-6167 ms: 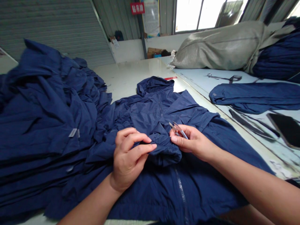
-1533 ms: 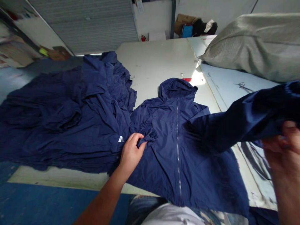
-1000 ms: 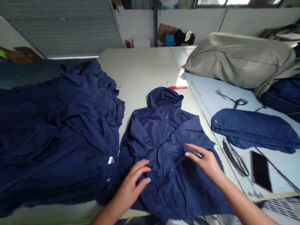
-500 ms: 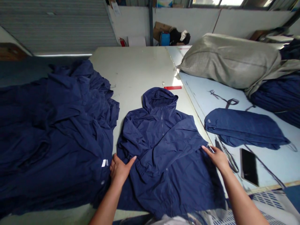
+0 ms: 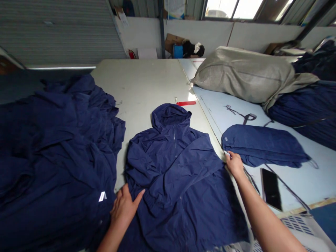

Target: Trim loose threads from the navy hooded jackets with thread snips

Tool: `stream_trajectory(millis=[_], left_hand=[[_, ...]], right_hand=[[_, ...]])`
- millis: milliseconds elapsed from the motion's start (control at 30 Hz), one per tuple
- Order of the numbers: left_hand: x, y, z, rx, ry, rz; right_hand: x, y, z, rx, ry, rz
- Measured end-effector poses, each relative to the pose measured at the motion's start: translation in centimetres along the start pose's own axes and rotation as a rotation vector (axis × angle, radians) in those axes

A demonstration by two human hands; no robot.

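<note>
A navy hooded jacket (image 5: 178,168) lies flat, front up, with its sleeves folded across the body and its hood away from me. My left hand (image 5: 124,206) rests at the jacket's left edge, thumb apart from the fingers, holding nothing. Just past the jacket's right side, my right hand (image 5: 234,163) is closed in a pinch. A small pale tip pokes out from its fingers, too little to name. The pinching fingers are close to the near left corner of a folded navy bundle (image 5: 262,143); whether they touch it I cannot tell.
Heaped navy garments (image 5: 60,157) cover the left of the table (image 5: 141,80). A red strip (image 5: 186,103) lies beyond the hood. On the right are a phone (image 5: 271,189), dark cords (image 5: 288,187) and a big grey sack (image 5: 244,73). A white plastic basket (image 5: 299,224) stands below the table edge.
My right hand has moved from the jacket's right sleeve edge toward the folded bundle, its small object still pinched. My left hand stays at the jacket's left edge. The view has tilted up slightly.
</note>
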State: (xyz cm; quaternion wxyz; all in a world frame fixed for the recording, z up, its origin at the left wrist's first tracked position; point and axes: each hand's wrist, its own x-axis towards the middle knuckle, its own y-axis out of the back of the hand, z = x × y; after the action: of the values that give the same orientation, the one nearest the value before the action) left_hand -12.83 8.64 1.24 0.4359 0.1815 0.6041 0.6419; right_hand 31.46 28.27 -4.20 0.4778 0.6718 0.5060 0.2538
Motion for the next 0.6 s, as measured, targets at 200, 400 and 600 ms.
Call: stream_trajectory(millis=[200,400,600], left_hand=[[0.5,-0.3,-0.1,-0.031,0.097,-0.006],[1.0,0.0,-0.9,-0.122,0.15,-0.063],[2.0,-0.3,0.0,-0.329,0.032,-0.164]], right_hand=[[2.0,-0.2,-2.1,0.065,0.048,0.049],[-5.4,0.3,0.6,0.19,-0.001,-0.135],[-9.4,-0.1,-0.5,0.319,-0.038,-0.241]])
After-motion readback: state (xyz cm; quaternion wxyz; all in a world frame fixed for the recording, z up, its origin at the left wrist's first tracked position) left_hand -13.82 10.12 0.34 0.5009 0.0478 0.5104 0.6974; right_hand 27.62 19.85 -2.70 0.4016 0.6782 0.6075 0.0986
